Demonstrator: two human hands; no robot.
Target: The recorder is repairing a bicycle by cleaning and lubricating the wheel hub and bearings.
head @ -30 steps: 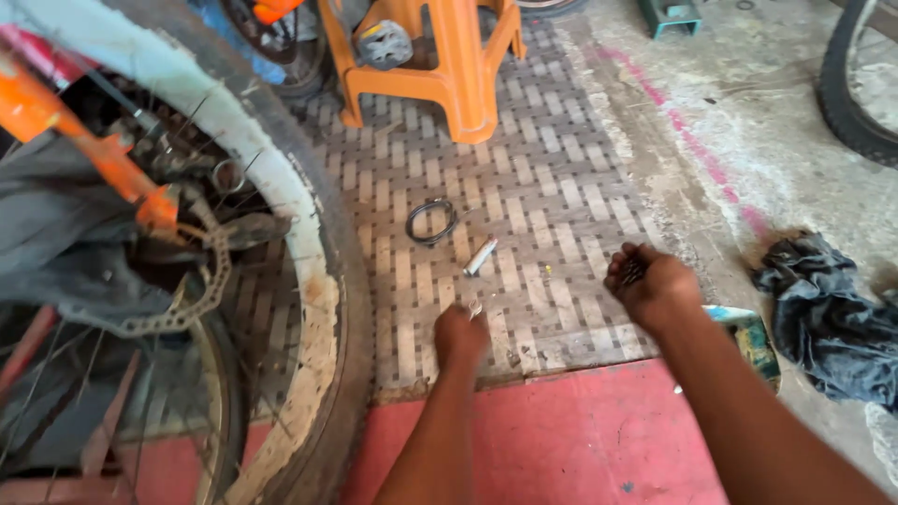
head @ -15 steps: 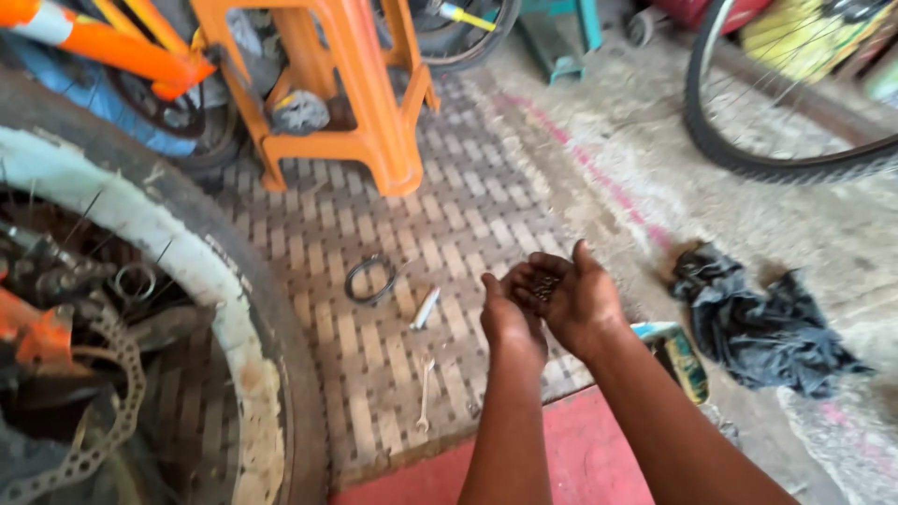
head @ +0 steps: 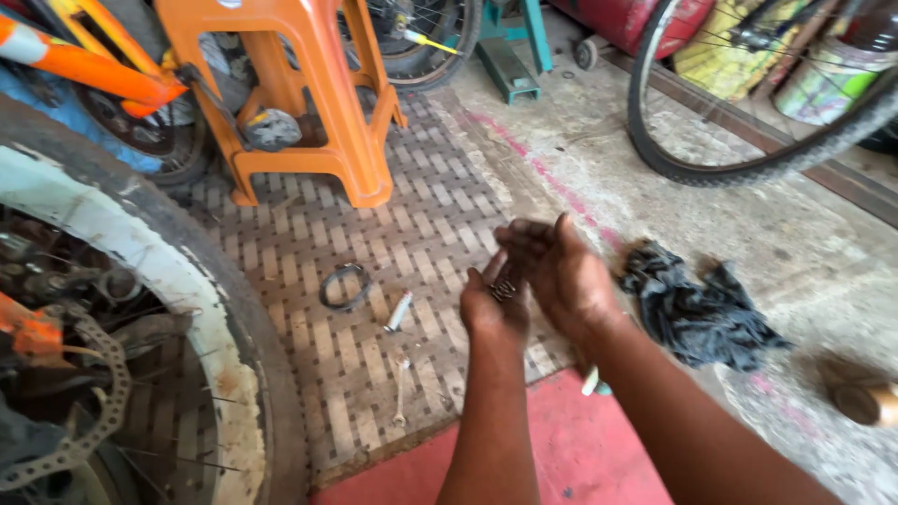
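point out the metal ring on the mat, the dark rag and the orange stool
metal ring (head: pixel 344 286): head view, on its upper right band.
dark rag (head: pixel 697 309): head view, on the middle of the crumpled cloth.
orange stool (head: pixel 323 84): head view, on its front right leg.

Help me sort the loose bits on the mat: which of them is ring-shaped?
The dark ring, lying farthest left, near the orange stool. The short metal rod beside it and the thin wrench below are both straight.

Small dark metal part between cupped palms
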